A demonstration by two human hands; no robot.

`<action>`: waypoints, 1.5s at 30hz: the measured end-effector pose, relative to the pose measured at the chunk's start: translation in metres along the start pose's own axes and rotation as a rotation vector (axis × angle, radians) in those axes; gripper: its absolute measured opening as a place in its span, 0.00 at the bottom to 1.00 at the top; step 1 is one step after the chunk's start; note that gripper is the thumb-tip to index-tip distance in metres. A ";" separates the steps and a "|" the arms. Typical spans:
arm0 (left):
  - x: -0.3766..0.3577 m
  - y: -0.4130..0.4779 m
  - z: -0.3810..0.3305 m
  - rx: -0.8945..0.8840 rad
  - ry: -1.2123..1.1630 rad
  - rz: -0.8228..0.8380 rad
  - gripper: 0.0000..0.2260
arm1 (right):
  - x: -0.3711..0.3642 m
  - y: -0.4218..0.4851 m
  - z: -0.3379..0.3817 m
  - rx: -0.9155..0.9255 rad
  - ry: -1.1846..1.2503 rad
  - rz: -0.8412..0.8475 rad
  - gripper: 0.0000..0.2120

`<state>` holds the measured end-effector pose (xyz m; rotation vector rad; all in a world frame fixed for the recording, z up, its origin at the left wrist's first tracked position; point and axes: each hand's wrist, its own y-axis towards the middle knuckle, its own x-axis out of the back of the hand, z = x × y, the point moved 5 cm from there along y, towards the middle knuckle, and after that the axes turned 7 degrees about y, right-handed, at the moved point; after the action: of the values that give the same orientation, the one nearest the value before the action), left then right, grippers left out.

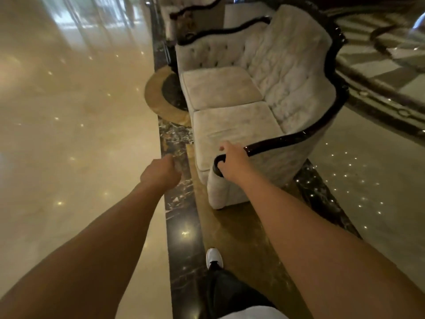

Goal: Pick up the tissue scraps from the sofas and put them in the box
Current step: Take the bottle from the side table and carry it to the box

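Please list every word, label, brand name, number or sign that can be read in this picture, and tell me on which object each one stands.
None: no readable text shows anywhere.
The sofa, the marble floor and the white shoe show no lettering.

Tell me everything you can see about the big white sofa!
The sofa is a pale two-seater in soft, velvety-looking fabric, with a button-tufted back and inner arm, two flat seat cushions and a dark glossy curved trim along its top edge. It stands on the shiny floor. The right hand is over its near arm. No scraps show on its cushions.
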<state>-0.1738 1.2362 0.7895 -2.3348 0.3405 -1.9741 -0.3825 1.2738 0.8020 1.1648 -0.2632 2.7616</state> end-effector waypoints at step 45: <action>0.300 1.291 0.176 -0.056 -0.024 0.022 0.15 | -0.104 1.290 0.303 -0.048 -0.285 0.206 0.21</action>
<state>-0.1177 -0.0998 0.8013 -2.3752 0.4234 -1.9500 -0.3431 -0.0548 0.7952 1.6016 -0.5024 2.7301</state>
